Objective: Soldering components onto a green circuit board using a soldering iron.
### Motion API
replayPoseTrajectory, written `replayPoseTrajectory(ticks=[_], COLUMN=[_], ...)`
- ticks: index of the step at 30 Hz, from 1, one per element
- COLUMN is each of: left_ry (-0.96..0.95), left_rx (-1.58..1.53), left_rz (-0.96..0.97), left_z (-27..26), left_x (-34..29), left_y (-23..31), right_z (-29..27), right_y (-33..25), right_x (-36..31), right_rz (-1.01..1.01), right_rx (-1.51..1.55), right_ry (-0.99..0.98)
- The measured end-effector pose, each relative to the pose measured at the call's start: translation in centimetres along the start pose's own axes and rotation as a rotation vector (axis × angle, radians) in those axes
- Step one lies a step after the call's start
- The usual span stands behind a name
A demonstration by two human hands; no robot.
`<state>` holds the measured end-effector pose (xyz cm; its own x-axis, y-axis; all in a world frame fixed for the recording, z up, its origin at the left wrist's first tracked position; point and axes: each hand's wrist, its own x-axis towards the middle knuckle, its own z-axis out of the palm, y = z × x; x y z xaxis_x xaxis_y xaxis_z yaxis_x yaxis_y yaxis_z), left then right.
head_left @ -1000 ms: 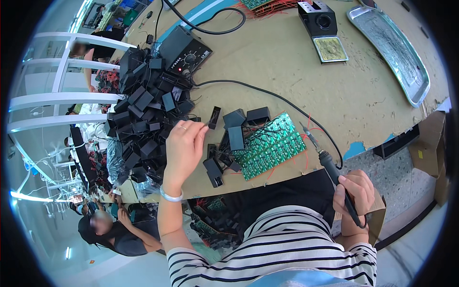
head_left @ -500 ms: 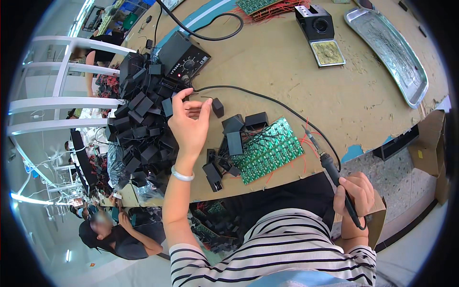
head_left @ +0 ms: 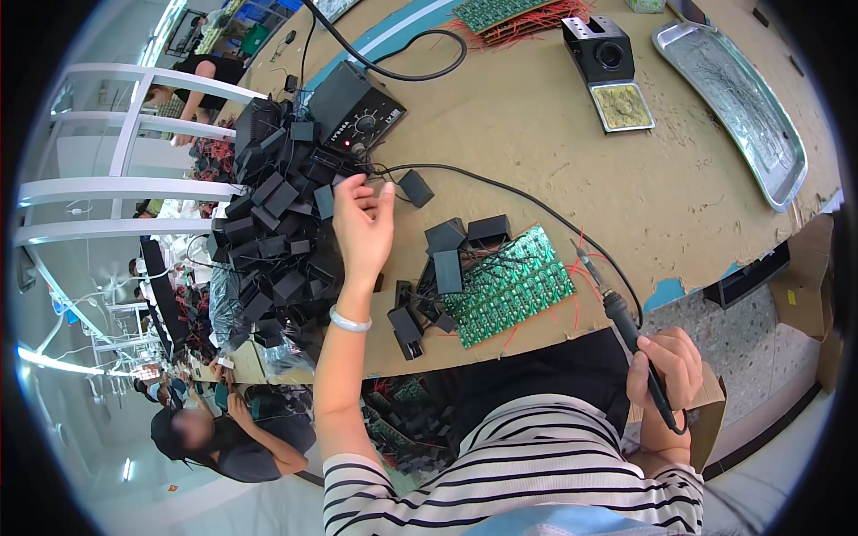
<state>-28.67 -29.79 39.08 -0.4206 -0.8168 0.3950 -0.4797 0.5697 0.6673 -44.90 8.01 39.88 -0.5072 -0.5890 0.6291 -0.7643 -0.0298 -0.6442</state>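
My left hand is raised beside a heap of black plastic boxes. Its fingers are half curled, thumb apart, and I see nothing held between them. Just right of the thumb is a single black box with a thin dark lead. My right hand grips a soldering iron by its black handle, tip pointing up and away from me. Between the hands lies a green circuit board panel with red wires; several wired black boxes rest on its left part.
A black soldering station stands behind the heap, its cord crossing the table. Farther back are an iron holder with yellow sponge, stacked boards and a metal tray. Co-workers sit at left, beyond a white frame.
The single black box beside my left thumb has turned and shifted away from me. My left fingers have curled more. The right hand keeps hold of the soldering iron. The whole view has shifted slightly.
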Motion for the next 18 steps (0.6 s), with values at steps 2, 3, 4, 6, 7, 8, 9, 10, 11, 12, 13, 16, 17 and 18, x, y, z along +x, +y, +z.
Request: replayPoseTrajectory(ticks=[2,3,4,6,7,8,9,10,11,12,13,16,17,18], left_ry=[-0.130,-0.080,-0.077,-0.070,-0.068,-0.069,-0.070,-0.071,-0.132,-0.193,-0.199,-0.088,-0.021,0.047], left_rx=[0.143,0.183,0.183,0.117,0.117,0.139,0.161,0.161,0.207,0.252,0.245,-0.029,-0.212,-0.395], left_rz=[-0.019,0.010,0.010,-0.095,-0.092,-0.106,-0.119,-0.120,-0.119,-0.118,-0.119,0.083,0.166,0.245], left_z=[0.1,0.3,0.4,0.3,0.3,0.3,0.3,0.4,0.4,0.3,0.4,0.3,0.6,0.9], left_x=[0.4,0.7,1.0,1.4,1.3,1.0,0.8,0.8,0.8,0.8,0.8,0.7,0.4,0.2], left_y=[-0.1,0.0,0.0,0.0,0.0,0.0,-0.1,-0.3,-0.7,-0.9,-0.9,-0.1,0.4,1.0], right_z=[0.1,0.2,0.1,-0.1,0.0,0.0,0.0,-0.1,0.0,0.2,0.1,-0.1,0.0,0.2], right_y=[0.1,0.1,0.1,0.0,0.0,0.0,0.2,0.2,0.1,0.0,-0.1,-0.2,-0.1,0.1], right_x=[-0.1,-0.1,-0.1,-0.2,-0.2,-0.2,-0.3,-0.4,-0.4,-0.3,-0.1,0.1,0.2,0.3], right_rz=[0.002,-0.005,-0.010,-0.014,-0.014,-0.016,-0.016,-0.014,-0.012,-0.006,0.001,-0.023,-0.022,-0.016], right_rx=[0.001,-0.008,-0.020,-0.011,-0.004,-0.004,-0.011,-0.019,-0.020,-0.005,0.002,0.020,0.030,0.020], right_ry=[0.003,-0.002,-0.008,-0.003,0.006,0.008,0.018,0.025,0.024,0.018,0.013,0.003,0.008,0.009])
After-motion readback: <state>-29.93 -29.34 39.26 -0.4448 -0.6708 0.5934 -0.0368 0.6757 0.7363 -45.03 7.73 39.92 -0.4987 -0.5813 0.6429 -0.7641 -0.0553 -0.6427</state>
